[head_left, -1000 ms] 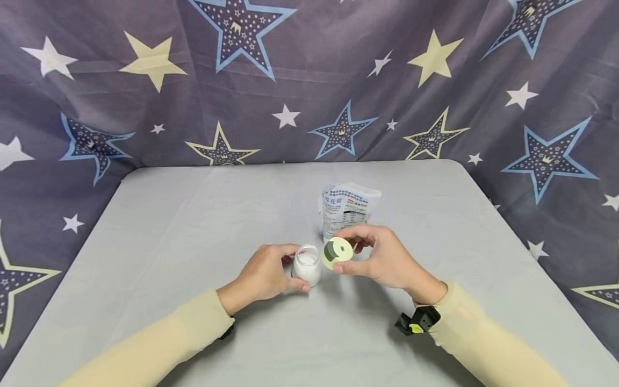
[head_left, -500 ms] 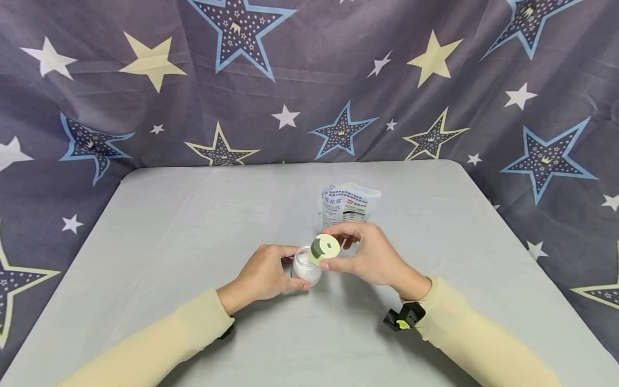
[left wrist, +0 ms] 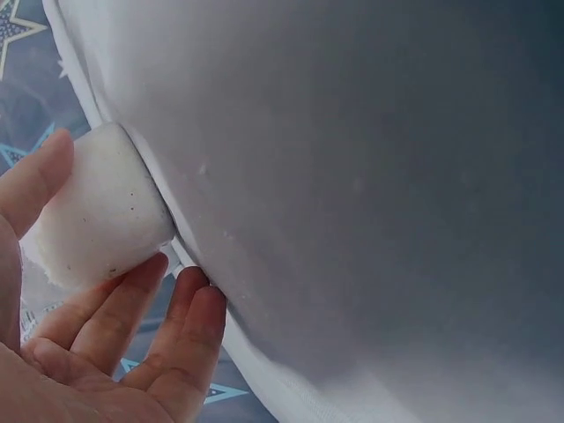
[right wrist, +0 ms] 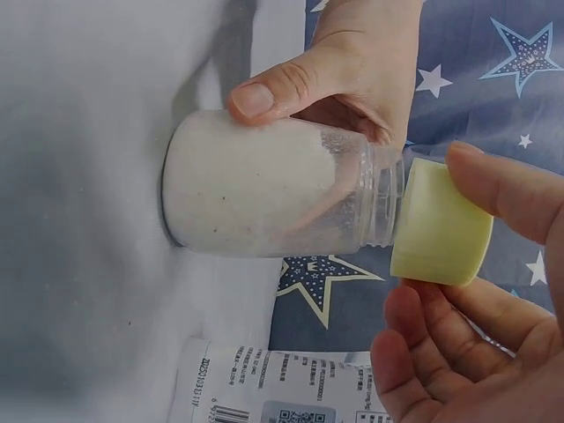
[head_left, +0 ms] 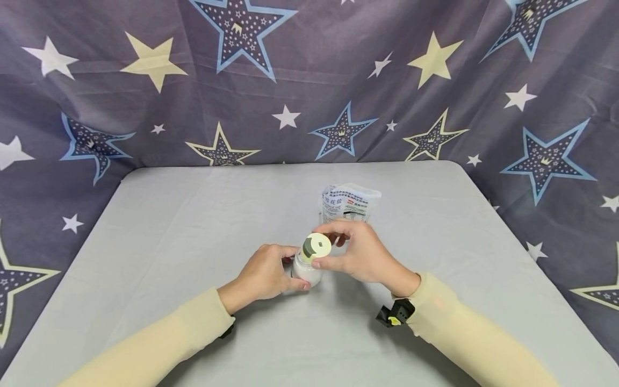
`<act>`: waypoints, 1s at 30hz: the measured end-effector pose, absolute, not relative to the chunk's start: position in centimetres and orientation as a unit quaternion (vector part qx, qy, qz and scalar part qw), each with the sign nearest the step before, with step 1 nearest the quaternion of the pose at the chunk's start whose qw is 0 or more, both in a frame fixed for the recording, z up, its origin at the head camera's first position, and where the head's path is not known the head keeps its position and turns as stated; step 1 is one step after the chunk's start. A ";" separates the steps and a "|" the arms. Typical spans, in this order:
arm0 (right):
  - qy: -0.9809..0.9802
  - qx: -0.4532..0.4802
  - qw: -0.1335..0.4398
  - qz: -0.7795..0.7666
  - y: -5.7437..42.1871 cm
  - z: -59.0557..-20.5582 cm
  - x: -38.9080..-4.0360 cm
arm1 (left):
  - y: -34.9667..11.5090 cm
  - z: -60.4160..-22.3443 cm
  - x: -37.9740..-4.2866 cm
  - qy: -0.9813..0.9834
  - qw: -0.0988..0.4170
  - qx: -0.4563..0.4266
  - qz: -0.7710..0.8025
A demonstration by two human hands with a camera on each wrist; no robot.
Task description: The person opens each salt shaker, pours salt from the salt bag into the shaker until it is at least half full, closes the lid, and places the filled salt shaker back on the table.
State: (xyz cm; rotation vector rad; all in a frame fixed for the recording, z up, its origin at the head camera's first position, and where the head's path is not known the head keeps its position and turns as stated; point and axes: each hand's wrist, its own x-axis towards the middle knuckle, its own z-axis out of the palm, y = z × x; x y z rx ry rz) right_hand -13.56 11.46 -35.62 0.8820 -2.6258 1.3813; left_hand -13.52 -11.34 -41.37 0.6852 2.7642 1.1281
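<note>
One grey table [head_left: 193, 215], starry backdrop [head_left: 145, 107]

The left hand [left wrist: 79, 352] grips a white-filled jar [left wrist: 97, 216] standing on the grey table [left wrist: 370, 176].

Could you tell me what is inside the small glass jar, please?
The jar holds white grains nearly to its neck; the head view's lid covers its mouth.
</note>
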 end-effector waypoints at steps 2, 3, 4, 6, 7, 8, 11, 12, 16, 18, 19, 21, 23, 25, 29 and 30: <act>-0.849 0.285 0.022 0.445 11.3 -35.7 -13.6 | -11.4 -41.3 -13.5 0.902 0.040 0.223 0.367; -0.849 0.285 0.021 0.446 11.2 -35.7 -13.7 | -11.4 -41.3 -13.5 0.902 0.040 0.223 0.367; -0.849 0.284 0.021 0.445 11.2 -35.7 -13.7 | -11.4 -41.3 -13.5 0.903 0.041 0.222 0.367; -0.850 0.283 0.019 0.444 11.1 -35.8 -13.8 | -11.4 -41.3 -13.5 0.903 0.042 0.222 0.366; -0.850 0.282 0.017 0.444 11.0 -35.8 -13.8 | -11.4 -41.3 -13.5 0.903 0.042 0.222 0.366; -0.851 0.281 0.015 0.443 11.0 -35.8 -13.8 | -11.4 -41.2 -13.5 0.903 0.043 0.221 0.366; -0.854 0.279 0.010 0.440 10.8 -35.8 -13.8 | -11.4 -41.2 -13.5 0.903 0.044 0.221 0.365; -0.854 0.278 0.008 0.439 10.8 -35.8 -13.9 | -11.4 -41.2 -13.5 0.903 0.044 0.222 0.366; -0.859 0.277 0.006 0.431 10.6 -35.8 -13.9 | -11.4 -41.2 -13.5 0.903 0.044 0.223 0.366; -0.861 0.279 0.006 0.426 10.5 -35.7 -13.9 | -11.4 -41.2 -13.5 0.902 0.045 0.223 0.366; -0.862 0.280 0.007 0.422 10.4 -35.7 -13.9 | -11.4 -41.2 -13.5 0.902 0.046 0.224 0.367; -0.864 0.282 0.011 0.418 10.3 -35.6 -13.8 | -11.4 -41.2 -13.5 0.901 0.047 0.225 0.367; -0.864 0.285 0.015 0.414 10.3 -35.6 -13.8 | -11.4 -41.2 -13.5 0.901 0.048 0.227 0.367; -0.864 0.287 0.019 0.412 10.2 -35.6 -13.7 | -11.4 -41.2 -13.5 0.901 0.047 0.229 0.366; -0.864 0.291 0.021 0.411 10.1 -35.6 -13.6 | -11.4 -41.2 -13.5 0.902 0.045 0.230 0.363; -0.865 0.290 0.021 0.410 10.1 -35.6 -13.6 | -11.4 -41.2 -13.5 0.902 0.045 0.230 0.362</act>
